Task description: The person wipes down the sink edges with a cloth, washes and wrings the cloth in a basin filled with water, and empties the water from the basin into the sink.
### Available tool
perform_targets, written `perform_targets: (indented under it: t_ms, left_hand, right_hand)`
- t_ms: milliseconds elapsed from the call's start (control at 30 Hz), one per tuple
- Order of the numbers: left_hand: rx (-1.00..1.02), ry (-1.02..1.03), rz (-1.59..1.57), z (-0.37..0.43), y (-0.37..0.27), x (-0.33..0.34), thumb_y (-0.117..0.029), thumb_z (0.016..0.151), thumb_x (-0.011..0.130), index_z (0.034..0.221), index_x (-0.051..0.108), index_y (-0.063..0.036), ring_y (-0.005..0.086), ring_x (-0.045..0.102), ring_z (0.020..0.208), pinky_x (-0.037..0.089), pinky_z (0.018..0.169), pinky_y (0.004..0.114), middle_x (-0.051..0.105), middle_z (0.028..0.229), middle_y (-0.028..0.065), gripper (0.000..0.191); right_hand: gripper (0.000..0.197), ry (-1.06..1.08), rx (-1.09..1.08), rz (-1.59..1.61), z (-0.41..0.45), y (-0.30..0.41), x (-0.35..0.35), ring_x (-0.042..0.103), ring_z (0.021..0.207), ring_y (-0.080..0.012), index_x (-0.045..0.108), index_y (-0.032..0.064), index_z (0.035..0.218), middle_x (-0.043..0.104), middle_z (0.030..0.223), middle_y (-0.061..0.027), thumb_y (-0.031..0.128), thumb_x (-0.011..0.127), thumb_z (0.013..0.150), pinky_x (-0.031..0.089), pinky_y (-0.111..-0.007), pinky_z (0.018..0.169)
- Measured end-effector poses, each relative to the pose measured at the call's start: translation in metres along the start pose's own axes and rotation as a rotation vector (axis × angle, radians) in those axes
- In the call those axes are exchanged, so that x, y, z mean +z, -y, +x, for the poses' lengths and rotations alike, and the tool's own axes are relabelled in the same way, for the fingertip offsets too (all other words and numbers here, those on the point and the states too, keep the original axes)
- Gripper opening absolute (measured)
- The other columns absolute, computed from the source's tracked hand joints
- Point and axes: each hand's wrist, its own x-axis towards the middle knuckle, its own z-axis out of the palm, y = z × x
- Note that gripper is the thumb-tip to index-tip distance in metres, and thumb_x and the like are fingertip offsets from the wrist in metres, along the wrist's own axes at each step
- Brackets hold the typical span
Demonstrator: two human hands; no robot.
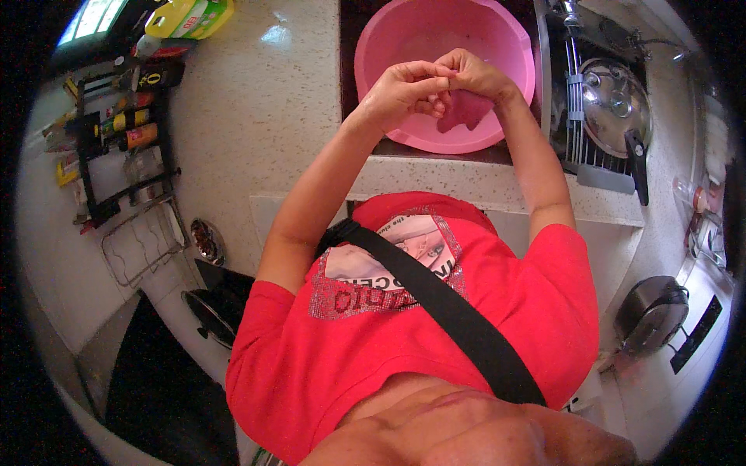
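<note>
My left hand (pixel 411 90) and my right hand (pixel 475 73) meet over a pink plastic basin (pixel 446 143), their fingertips close together. Something small and reddish shows between the fingertips, but what it is stays unclear. Just below the hands is a dark pink, soft-looking piece (pixel 463 113), with an uneven lower edge, inside the basin. Whether it is cloth or meat, and whether it hangs from my fingers or lies in the basin, cannot be told. My hands cover its upper part.
The basin sits in a dark recess of the speckled countertop (pixel 262 105). On the right are a dish rack (pixel 574 105), a steel lid (pixel 618 108) and a dark pot (pixel 653 314). To the left stand a yellow jug (pixel 189 18), a black spice rack (pixel 87 151) and a small bowl (pixel 207 242).
</note>
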Motion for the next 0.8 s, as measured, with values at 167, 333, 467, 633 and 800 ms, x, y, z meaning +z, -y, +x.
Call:
perform_targets:
  t_ms: [167,333,467,633,800]
  left_hand:
    - [-0.036,-0.078,-0.167,0.008,0.022,-0.021,-0.014,0.089,0.055,0.103,0.058,-0.0028,0.0128,0.058,0.062,0.051,0.058,0.027,0.061,0.074,0.008,0.019]
    - [-0.076,-0.398,0.083,0.036,0.089,-0.086,-0.015,0.083,0.06,0.105,0.058,-0.0028,0.0189,0.061,0.075,0.052,0.066,0.032,0.062,0.087,0.0111,0.025]
    - [-0.229,-0.519,1.473,0.058,0.137,-0.123,-0.018,0.077,0.059,0.109,0.057,-0.0078,0.0268,0.059,0.093,0.049,0.075,0.041,0.062,0.095,0.0112,0.034]
    - [-0.501,-0.332,1.457,0.065,0.171,-0.126,-0.029,0.084,0.051,0.111,0.054,-0.0087,0.0279,0.058,0.092,0.047,0.074,0.045,0.059,0.1,0.0111,0.035]
    - [-0.525,-0.321,0.015,0.067,0.154,-0.141,-0.041,0.09,0.042,0.114,0.05,-0.0095,0.0291,0.057,0.091,0.046,0.072,0.048,0.057,0.105,0.011,0.04]
  right_hand:
    - [0.03,-0.126,0.063,-0.006,0.009,-0.022,-0.006,0.056,0.063,-0.0073,0.064,0.002,0.077,0.062,0.07,-0.0013,0.032,0.063,0.083,0.045,-0.022,0.059]
    - [0.021,-0.416,0.508,-0.471,0.027,-0.07,-0.028,0.058,0.066,-0.0138,0.064,0.002,0.078,0.063,0.071,-0.0067,0.023,0.063,0.08,0.046,-0.027,0.061]
    - [0.023,-0.853,0.479,-1.321,0.009,-0.161,-0.05,0.061,0.082,-0.0288,0.063,0.0006,0.091,0.062,0.09,-0.0199,0.018,0.053,0.08,0.047,-0.041,0.073]
    - [0.028,-0.594,0.65,-1.232,0.024,-0.167,-0.03,0.059,0.089,-0.0327,0.06,0.0006,0.1,0.061,0.095,-0.0205,0.017,0.049,0.081,0.046,-0.045,0.076]
    - [0.027,-0.454,0.616,-0.361,0.028,-0.067,-0.014,0.06,0.084,-0.0209,0.058,0.002,0.105,0.062,0.089,-0.0117,0.009,0.055,0.079,0.049,-0.033,0.073]
